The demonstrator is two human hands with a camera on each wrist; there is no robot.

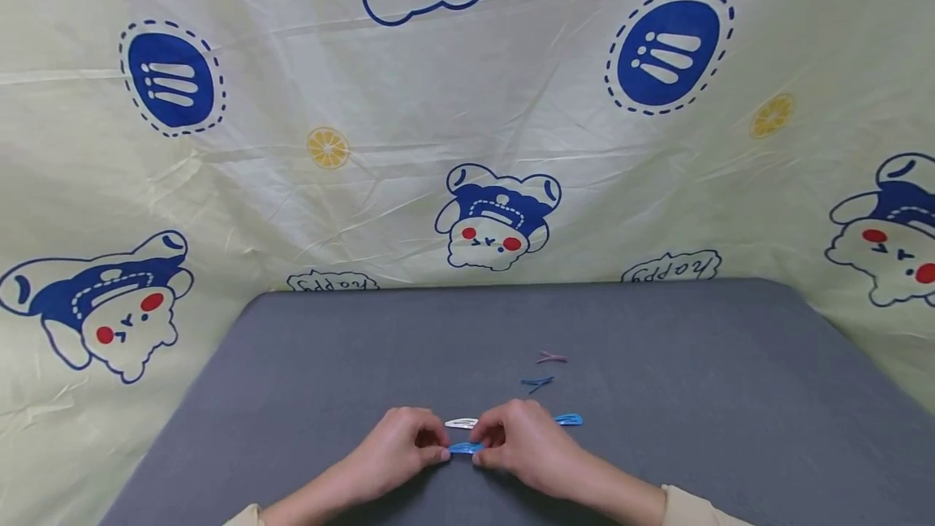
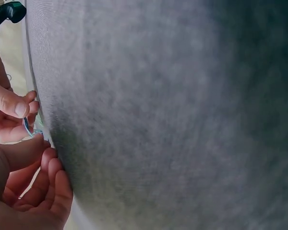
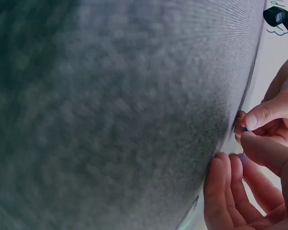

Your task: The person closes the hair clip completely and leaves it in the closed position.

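Note:
Between my two hands is a blue snap hair clip [image 1: 465, 448], lying level near the front of the grey table. My left hand [image 1: 400, 446] pinches its left end between thumb and fingers. At the other end, the thumb and fingers of my right hand [image 1: 527, 446] pinch it too. Just behind it lies a white snap clip [image 1: 461, 424], its right part hidden by my right hand. Another blue snap clip [image 1: 568, 420] shows past the right hand's knuckles. In the left wrist view the held clip appears as a thin blue strip [image 2: 27, 126] between the fingertips.
Farther back on the grey table [image 1: 351, 347] lie a dark blue hair clip [image 1: 538, 383] and a pink hair clip [image 1: 552, 358], both with spread prongs. A pale cloth [image 1: 277, 209] printed with cartoon figures hangs behind the table and down its sides.

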